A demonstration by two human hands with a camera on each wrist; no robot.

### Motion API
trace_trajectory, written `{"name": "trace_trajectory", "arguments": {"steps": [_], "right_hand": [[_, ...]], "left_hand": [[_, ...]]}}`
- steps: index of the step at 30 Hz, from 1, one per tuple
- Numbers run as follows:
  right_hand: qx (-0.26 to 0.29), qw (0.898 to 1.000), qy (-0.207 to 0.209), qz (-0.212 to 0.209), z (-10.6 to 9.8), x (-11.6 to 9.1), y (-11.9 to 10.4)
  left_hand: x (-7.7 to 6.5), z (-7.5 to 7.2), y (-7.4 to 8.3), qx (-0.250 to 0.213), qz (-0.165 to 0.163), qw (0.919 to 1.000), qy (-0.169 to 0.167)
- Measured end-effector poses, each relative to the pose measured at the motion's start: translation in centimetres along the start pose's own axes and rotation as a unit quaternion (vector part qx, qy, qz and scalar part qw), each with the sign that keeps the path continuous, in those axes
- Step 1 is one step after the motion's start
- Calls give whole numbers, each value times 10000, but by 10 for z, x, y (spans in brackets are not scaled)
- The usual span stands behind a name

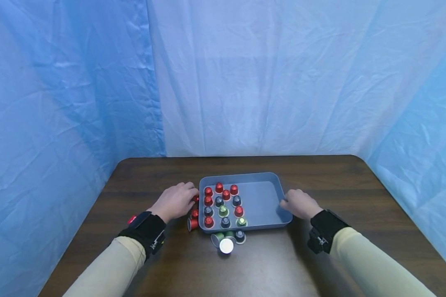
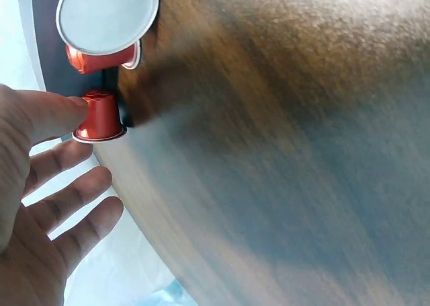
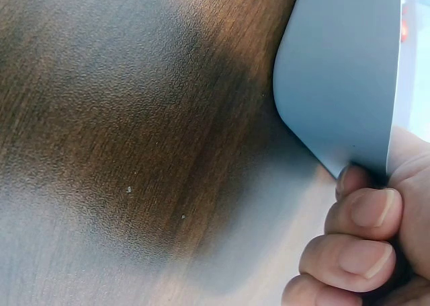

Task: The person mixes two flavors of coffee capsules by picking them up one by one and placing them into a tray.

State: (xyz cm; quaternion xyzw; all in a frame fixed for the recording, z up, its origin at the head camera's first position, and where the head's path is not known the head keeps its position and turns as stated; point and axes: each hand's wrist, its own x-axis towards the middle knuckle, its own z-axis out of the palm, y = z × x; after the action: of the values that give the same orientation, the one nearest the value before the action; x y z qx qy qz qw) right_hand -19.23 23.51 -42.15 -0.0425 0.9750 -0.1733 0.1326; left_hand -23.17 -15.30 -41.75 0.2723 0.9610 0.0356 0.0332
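My left hand is at the left side of a grey-blue tray. Between its thumb and index finger it pinches a red coffee capsule; the other fingers are spread. Two more red capsules, one upright and one on its side, sit just nearer along that tray wall. At the opposite end, my right hand grips the tray's right edge, thumb over the rim and fingers curled below it. Red, dark and green capsules stand lid down in rows across the tray's left half, among them a green one.
Against the tray's near wall lie a tipped green capsule, a dark capsule and a capsule with its pale lid facing up. The brown wooden table ends at blue-white sheeting behind and at both sides.
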Motion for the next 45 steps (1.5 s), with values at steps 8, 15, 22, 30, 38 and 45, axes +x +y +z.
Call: {"name": "trace_trajectory", "arguments": {"steps": [8, 15, 22, 30, 38, 45], "right_hand": [[31, 10000, -24, 35, -1, 0, -1], [45, 10000, -26, 55, -1, -2, -2], [54, 9999, -36, 90, -2, -2, -4], [25, 9999, -34, 93, -1, -2, -3], [33, 9999, -56, 123, -1, -2, -2], [46, 9999, -59, 110, -1, -2, -2]], "left_hand": [[-5, 4, -3, 261, 106, 9996, 19], [-8, 7, -8, 470, 218, 9986, -63], [-10, 9, -12, 586, 280, 9975, -265], [-13, 9, -14, 701, 367, 9968, -128], [-13, 2, -14, 588, 410, 9969, 330], [-12, -10, -11, 258, 367, 9965, 701]]}}
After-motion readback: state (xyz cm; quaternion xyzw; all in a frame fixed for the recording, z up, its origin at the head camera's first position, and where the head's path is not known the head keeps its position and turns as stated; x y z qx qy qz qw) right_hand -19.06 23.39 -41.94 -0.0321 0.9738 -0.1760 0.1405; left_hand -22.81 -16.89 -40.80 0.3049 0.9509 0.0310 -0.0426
